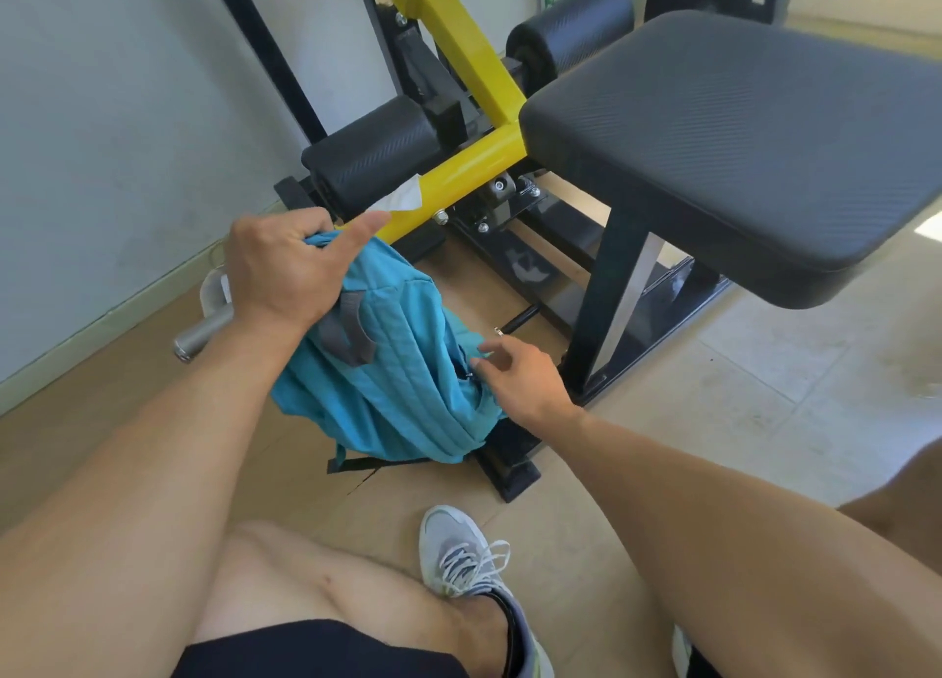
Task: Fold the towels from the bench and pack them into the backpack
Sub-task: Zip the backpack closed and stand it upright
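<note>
A teal backpack [402,376] with grey straps stands on the floor, leaning against the yellow frame of a gym machine. My left hand [285,269] grips the top of the backpack, thumb stretched out. My right hand [520,376] rests at the bag's right side by the zipper, fingers loosely curled; whether it pinches the zipper pull is unclear. The black padded bench [754,147] at the upper right has nothing on it. No towel is in sight.
The yellow bar [474,167] and black roller pads [377,142] stand behind the bag. A metal handle [204,331] lies on the floor to the left, near the wall. My knee and white shoe [464,555] are in the foreground. Tiled floor stretches to the right.
</note>
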The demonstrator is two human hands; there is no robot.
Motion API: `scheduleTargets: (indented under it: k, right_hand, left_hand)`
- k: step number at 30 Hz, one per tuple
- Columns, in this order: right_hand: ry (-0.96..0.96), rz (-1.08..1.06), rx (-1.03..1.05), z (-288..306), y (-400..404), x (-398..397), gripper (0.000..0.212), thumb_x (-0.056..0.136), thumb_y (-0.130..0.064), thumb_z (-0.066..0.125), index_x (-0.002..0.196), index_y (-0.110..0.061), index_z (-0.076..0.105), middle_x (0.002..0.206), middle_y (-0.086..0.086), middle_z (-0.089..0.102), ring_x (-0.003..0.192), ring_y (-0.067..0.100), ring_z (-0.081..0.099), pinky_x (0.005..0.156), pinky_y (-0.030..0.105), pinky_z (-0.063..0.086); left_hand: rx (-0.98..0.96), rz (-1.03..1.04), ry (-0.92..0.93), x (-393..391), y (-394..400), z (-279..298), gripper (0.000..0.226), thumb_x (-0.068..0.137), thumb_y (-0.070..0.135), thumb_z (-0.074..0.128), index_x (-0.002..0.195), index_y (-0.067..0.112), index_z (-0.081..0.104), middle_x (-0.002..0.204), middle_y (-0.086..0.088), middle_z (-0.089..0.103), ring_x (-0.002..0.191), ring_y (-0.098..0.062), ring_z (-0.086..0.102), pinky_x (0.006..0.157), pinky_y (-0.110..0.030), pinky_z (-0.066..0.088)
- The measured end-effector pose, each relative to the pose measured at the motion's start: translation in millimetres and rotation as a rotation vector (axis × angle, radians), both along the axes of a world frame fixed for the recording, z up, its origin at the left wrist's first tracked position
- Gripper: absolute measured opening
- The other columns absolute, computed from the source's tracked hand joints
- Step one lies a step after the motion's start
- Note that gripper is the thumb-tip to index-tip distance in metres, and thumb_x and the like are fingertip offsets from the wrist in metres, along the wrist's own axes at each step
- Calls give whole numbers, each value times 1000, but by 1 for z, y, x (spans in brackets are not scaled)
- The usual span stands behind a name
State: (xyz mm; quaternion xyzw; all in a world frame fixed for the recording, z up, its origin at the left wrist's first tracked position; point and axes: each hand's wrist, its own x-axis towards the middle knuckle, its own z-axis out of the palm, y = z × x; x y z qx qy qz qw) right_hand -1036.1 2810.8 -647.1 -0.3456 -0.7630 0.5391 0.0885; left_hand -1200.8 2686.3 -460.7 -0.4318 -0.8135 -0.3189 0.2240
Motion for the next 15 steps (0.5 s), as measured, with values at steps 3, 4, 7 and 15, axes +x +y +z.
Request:
scheduleTargets:
  k: [3, 4, 7, 15]
  right_hand:
    - [-142, 59, 56, 0, -11, 6, 41, 94, -69, 42, 103, -31, 55, 94, -9, 65, 84, 14, 63, 79, 42, 56]
    - [-188, 79, 78, 0, -15, 8, 46, 94, -73, 36, 101, -31, 53, 93, -9, 65, 83, 16, 63, 79, 42, 56]
    - [-257, 55, 139, 4, -27, 13, 58, 91, -80, 23, 91, -29, 51, 85, -7, 65, 77, 18, 62, 76, 43, 55]
    - [-188, 15, -47, 23, -30, 8, 63, 102, -63, 27, 67, -15, 47, 67, 1, 54, 61, 20, 50, 60, 33, 38]
  left_hand:
    - [-9, -19, 0, 6, 2, 0, 75, 87, 66, 66, 49, 7, 40, 43, 0, 28, 44, -27, 30, 45, -28, 24]
    - [-9, -20, -2, 7, 2, 1, 74, 87, 66, 67, 49, 9, 39, 44, 5, 25, 44, -22, 27, 46, -23, 21]
    - [-18, -4, 0, 8, 3, 2, 75, 86, 66, 66, 49, 9, 36, 45, 7, 22, 44, -18, 23, 47, -19, 18]
    - [-27, 111, -25, 13, 5, 4, 79, 85, 71, 64, 51, 4, 42, 47, -10, 34, 48, -33, 34, 47, -37, 30]
